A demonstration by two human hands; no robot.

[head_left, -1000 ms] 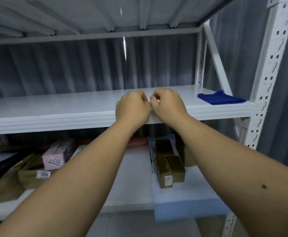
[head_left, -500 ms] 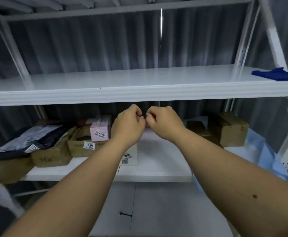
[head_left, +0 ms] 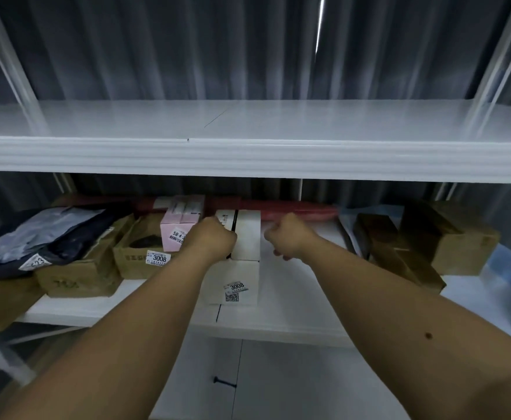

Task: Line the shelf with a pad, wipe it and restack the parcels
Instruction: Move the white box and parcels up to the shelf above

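Observation:
The bare white upper shelf (head_left: 248,153) spans the view. The lower shelf (head_left: 293,322) below it holds the parcels. An upright white box (head_left: 248,234) stands on a flat white box labelled 3008 (head_left: 236,286). My left hand (head_left: 210,239) is curled into a fist right at the upright box's left edge, and I cannot tell whether it touches. My right hand (head_left: 289,237) is also curled, a little to the right of that box and apart from it, with nothing in it. A light blue pad (head_left: 505,286) lies under the brown boxes (head_left: 448,241) at the right.
At the left sit a pink box (head_left: 177,225), open cardboard boxes (head_left: 133,262) and dark and grey mailer bags (head_left: 36,234). A long red parcel (head_left: 296,212) lies along the back. White uprights frame both sides, against a corrugated grey wall.
The view dropped from the upper shelf to the lower one. My fists, touching before, have separated and reached in to either side of the upright white box.

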